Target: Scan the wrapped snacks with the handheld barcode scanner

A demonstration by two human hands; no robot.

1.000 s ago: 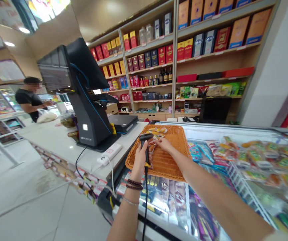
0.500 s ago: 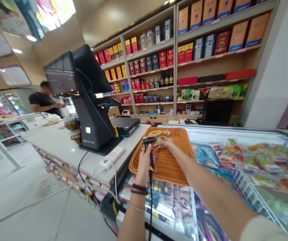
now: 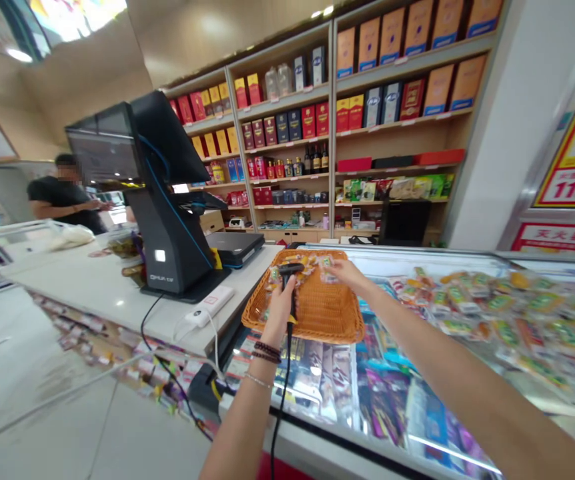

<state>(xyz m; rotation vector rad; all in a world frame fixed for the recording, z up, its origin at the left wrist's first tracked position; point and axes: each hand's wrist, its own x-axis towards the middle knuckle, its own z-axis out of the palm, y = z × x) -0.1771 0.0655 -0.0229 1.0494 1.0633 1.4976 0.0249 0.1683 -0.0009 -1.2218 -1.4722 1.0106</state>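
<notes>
An orange woven basket (image 3: 312,313) rests on the glass top of a display freezer, with small wrapped snack packets (image 3: 297,265) along its far side. My left hand (image 3: 281,310) is shut around the grip of a black corded barcode scanner (image 3: 290,269), whose head sits over the packets. My right hand (image 3: 345,273) reaches in from the right, and its fingers pinch a small snack packet (image 3: 326,265) just above the basket's far rim. The scanner's cable hangs down past my left wrist.
A black checkout terminal (image 3: 167,220) and a dark laptop-like device (image 3: 232,248) stand on the white counter (image 3: 92,280) left of the basket. The freezer (image 3: 492,313) holds many snack packets. A person in a black shirt (image 3: 62,193) stands at the far end of the counter.
The whole view has shifted, so the basket sits further left and looks smaller. My right hand has moved toward the basket's far right side, and the scanner stays in my left hand.
</notes>
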